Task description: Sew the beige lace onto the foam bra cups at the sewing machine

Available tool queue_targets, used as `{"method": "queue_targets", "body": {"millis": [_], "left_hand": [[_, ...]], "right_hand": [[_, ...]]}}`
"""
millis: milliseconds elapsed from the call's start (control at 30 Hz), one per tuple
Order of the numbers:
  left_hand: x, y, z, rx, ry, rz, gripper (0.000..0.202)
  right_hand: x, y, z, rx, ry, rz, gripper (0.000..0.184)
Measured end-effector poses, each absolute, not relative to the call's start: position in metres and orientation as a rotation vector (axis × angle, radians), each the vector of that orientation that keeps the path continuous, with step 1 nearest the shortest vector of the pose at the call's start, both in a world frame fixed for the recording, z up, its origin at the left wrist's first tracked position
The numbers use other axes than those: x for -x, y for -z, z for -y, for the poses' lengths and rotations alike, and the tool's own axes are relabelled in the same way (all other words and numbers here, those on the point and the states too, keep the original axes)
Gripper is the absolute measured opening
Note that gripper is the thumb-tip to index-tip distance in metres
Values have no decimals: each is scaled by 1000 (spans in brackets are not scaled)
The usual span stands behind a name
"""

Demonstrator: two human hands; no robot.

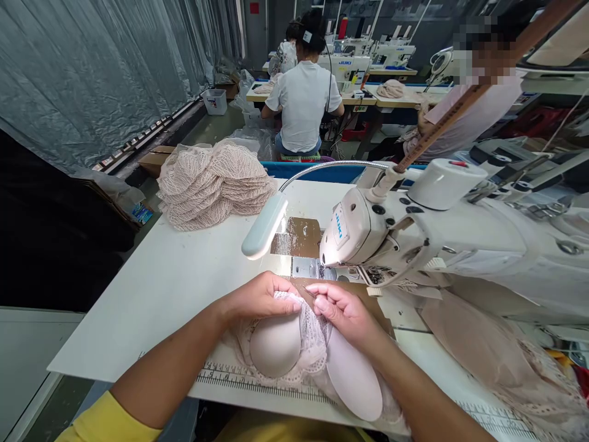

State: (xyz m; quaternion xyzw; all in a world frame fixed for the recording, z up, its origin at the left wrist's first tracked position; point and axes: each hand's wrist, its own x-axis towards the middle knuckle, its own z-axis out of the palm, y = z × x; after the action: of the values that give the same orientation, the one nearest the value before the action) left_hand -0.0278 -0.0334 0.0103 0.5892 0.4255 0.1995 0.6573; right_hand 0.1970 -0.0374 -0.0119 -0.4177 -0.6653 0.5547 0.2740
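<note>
A pale pink bra piece lies at the near edge of the white sewing table (165,288): two padded cups (275,344) joined by white lace trim (313,334). My left hand (262,298) is closed over the top of the left cup, pinching the lace. Beside it, my right hand (340,310) pinches the lace edge over the right cup (354,377). Both hands sit just in front of the needle area of a white sewing machine (363,230).
A gooseneck lamp (264,227) hangs over the metal needle plate (306,267). A stack of lace cups (216,184) sits at the table's far left. Pink fabric (497,356) lies at the right. A printed ruler (257,380) runs along the near edge. Other people sew at tables behind.
</note>
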Motion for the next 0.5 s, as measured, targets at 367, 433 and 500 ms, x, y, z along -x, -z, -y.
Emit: {"method": "queue_targets", "body": {"millis": [367,433,500], "left_hand": [[24,-6,34,-1206,-469,-947,29],[23,-7,34,-1208,-465,-933,29],[24,-8,34,-1217,-462,-935,30]], "right_hand": [[-186,-1,43,1062,-1568,1768,19],[-185,-2,43,1082,-1539,1759,16],[-186,-2,43,1100,-1510,1764,16]]}}
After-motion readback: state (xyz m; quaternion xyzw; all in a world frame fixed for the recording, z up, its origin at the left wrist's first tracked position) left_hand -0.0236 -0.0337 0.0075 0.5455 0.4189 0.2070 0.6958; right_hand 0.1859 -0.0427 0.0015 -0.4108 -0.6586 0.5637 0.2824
